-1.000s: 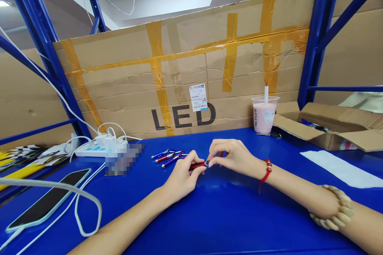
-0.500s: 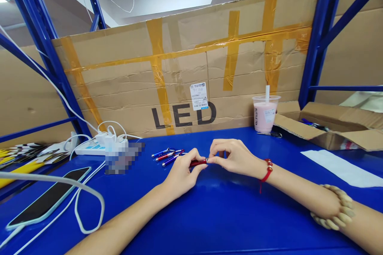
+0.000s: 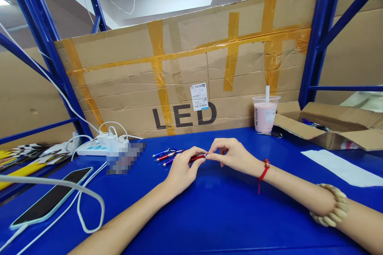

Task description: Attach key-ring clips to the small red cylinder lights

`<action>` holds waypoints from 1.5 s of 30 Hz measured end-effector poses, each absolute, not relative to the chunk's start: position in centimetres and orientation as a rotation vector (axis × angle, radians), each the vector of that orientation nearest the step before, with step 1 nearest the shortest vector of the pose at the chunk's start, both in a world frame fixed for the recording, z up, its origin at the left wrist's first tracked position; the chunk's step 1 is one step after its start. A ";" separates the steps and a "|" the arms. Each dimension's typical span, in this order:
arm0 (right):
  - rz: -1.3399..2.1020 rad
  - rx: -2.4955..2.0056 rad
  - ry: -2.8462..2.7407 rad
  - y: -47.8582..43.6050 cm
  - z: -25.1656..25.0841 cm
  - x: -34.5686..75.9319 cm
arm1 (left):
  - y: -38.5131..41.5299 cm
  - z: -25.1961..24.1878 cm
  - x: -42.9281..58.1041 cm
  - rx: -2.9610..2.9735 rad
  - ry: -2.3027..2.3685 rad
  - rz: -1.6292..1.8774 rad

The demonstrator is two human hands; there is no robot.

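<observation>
My left hand (image 3: 181, 169) is closed around a small red pen-shaped tool (image 3: 198, 157), held just above the blue table (image 3: 227, 215). My right hand (image 3: 231, 154) pinches the right end of that same red tool with thumb and forefinger. Both hands meet at the middle of the table. Just behind my left hand lie several similar small pens (image 3: 166, 154), blue and red, loose on the table. A red cord bracelet sits on my right wrist, and a beaded one further up the arm.
A pink drink cup (image 3: 265, 114) with a straw stands at the back right beside an open cardboard box (image 3: 329, 129). A taped "LED" cardboard sheet (image 3: 185, 75) walls the back. A phone (image 3: 49, 199), white cables and a power strip (image 3: 95, 147) lie left. White paper (image 3: 341, 169) lies right.
Both hands have lifted slightly and shifted a little away from me with the red tool between them. Nothing else on the table has moved.
</observation>
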State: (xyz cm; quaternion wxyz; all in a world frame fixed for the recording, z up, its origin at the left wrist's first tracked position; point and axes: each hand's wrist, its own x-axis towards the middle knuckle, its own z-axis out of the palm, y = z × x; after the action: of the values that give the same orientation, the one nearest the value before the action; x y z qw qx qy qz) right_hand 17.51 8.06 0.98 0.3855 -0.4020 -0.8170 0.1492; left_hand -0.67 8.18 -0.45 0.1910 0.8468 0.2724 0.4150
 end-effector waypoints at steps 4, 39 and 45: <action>0.060 -0.956 -2.069 8.0 1.2 17.7 | 8.0 -0.4 -0.3 2.285 0.795 1.172; 0.466 -1.030 -2.118 8.3 1.7 18.1 | 8.4 -1.4 -0.9 2.451 0.791 0.976; 0.490 -0.996 -2.174 8.1 1.5 18.1 | 7.9 -1.5 -0.9 2.384 0.724 0.951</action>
State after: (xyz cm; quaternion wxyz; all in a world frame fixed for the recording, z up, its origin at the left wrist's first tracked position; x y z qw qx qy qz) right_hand 18.15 8.12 1.53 0.3429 -0.3833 -0.8366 0.1885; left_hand -0.91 7.86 -1.48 0.2353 0.8688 0.2638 0.3467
